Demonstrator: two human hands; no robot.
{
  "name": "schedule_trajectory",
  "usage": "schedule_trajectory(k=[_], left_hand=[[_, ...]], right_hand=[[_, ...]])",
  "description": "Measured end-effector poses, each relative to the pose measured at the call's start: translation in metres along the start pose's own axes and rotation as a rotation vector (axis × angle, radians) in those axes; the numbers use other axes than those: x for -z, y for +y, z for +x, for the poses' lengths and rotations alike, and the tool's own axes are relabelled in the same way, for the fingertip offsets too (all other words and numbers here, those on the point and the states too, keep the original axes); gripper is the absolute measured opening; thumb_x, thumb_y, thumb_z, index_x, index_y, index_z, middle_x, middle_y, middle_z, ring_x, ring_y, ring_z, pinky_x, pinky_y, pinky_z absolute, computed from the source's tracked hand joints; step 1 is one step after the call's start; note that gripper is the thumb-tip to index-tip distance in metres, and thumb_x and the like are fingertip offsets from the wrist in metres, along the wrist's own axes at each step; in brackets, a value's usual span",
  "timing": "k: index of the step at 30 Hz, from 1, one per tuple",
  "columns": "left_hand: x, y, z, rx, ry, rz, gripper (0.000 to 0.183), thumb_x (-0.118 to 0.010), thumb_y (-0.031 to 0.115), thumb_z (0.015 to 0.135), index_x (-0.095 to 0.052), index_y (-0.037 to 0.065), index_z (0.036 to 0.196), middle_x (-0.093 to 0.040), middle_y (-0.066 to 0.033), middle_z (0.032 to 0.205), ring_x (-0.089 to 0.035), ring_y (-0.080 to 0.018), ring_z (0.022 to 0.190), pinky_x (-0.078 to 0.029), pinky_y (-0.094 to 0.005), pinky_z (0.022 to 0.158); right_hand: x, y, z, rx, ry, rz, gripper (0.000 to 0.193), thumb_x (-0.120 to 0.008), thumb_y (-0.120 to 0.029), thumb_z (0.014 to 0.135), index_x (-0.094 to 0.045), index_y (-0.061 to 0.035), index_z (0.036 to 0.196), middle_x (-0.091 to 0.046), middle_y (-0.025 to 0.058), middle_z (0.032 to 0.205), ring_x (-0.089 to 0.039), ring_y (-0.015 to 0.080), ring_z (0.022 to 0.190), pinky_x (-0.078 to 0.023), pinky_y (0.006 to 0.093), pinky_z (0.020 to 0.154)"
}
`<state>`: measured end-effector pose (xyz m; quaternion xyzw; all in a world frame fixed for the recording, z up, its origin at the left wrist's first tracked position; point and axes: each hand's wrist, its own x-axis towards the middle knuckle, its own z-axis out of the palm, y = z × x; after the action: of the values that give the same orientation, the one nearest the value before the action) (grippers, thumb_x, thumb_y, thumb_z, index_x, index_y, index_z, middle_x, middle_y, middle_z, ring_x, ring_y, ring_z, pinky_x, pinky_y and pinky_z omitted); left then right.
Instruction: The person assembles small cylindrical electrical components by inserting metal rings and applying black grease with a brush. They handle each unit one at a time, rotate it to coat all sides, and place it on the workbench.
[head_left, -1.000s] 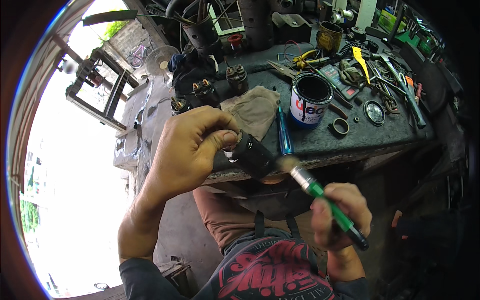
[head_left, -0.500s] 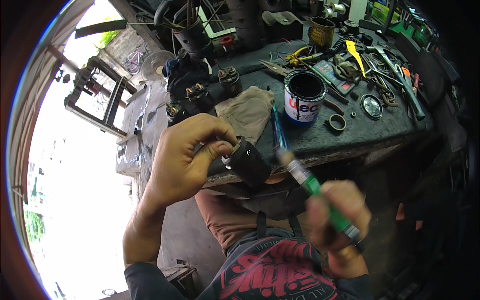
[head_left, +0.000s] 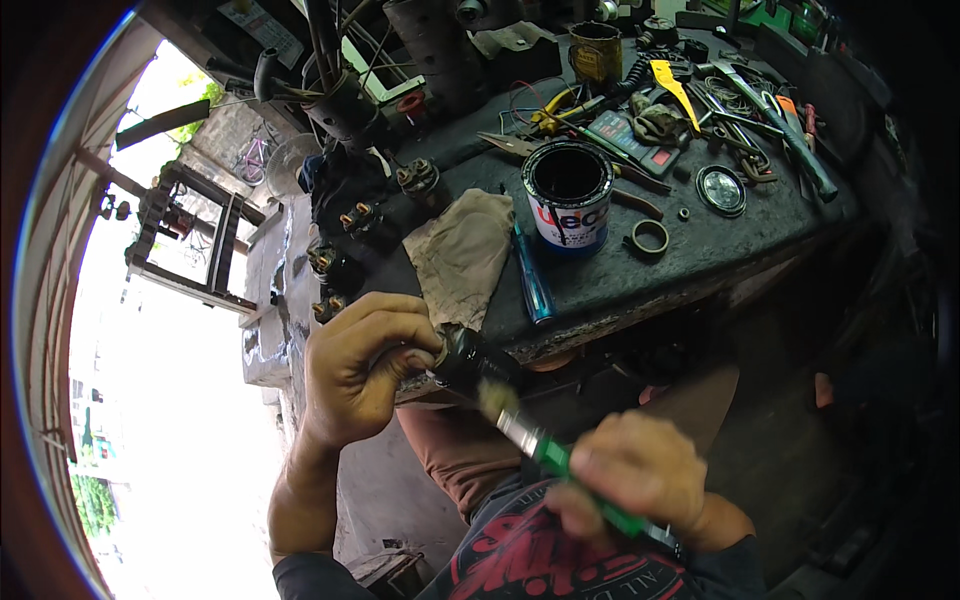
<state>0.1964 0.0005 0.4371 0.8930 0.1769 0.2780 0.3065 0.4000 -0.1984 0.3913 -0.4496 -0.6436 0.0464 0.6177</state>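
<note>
With left hand point(head_left: 365, 370), pinches black cylinder point(head_left: 475, 362) by its upper end near the bench's point(head_left: 720, 235) front edge, slanting it lengthwise down-right, nearest this hand; with right hand point(head_left: 635, 475), grasps green brush point(head_left: 552, 456), bristle end beside it, can't tell if touching

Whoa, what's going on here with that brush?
A person's left hand holds a dark cylinder by its end. The right hand grips a green brush, bristles right by the cylinder; blur hides whether they touch. On the bench, an open can with dark drips stands near a blue tool and a cloth.
</note>
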Motion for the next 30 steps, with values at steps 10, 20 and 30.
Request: schedule_trajectory(k=[10, 20, 30], left_hand=[[-0.003, -0.002, -0.006, -0.110, 0.024, 0.000, 0.021, -0.073, -0.014, 0.077, -0.075, 0.001, 0.093, -0.070, -0.0121, 0.100, -0.070, -0.0225, 0.085, -0.055, -0.0306, 0.075], [-0.009, -0.002, -0.006, -0.151, 0.074, -0.047, 0.022, -0.072, -0.014, 0.070, -0.073, -0.002, 0.089, -0.070, -0.0142, 0.096, -0.069, -0.0233, 0.083, -0.056, -0.0317, 0.074], [-0.018, -0.003, -0.008, -0.149, 0.176, -0.175, 0.014, -0.078, 0.009, 0.084, -0.065, 0.001, 0.085, -0.065, -0.0131, 0.095, -0.066, -0.0247, 0.091, -0.056, -0.0366, 0.080]], right_hand=[[0.027, 0.049, -0.006, -0.398, 0.310, 0.366, 0.022, -0.072, 0.007, 0.085, -0.068, 0.0039, 0.106, -0.072, 0.0143, 0.095, -0.069, 0.0156, 0.077, -0.054, 0.0263, 0.070], [0.024, 0.075, -0.026, -0.611, 0.173, 0.777, 0.030, -0.075, -0.011, 0.085, -0.072, 0.0081, 0.108, -0.072, 0.0159, 0.096, -0.070, 0.0191, 0.081, -0.055, 0.0297, 0.074], [0.025, 0.084, -0.031, -0.569, 0.276, 1.173, 0.029, -0.071, -0.006, 0.093, -0.068, 0.0113, 0.116, -0.073, 0.0183, 0.095, -0.071, 0.0201, 0.076, -0.059, 0.0312, 0.068]])
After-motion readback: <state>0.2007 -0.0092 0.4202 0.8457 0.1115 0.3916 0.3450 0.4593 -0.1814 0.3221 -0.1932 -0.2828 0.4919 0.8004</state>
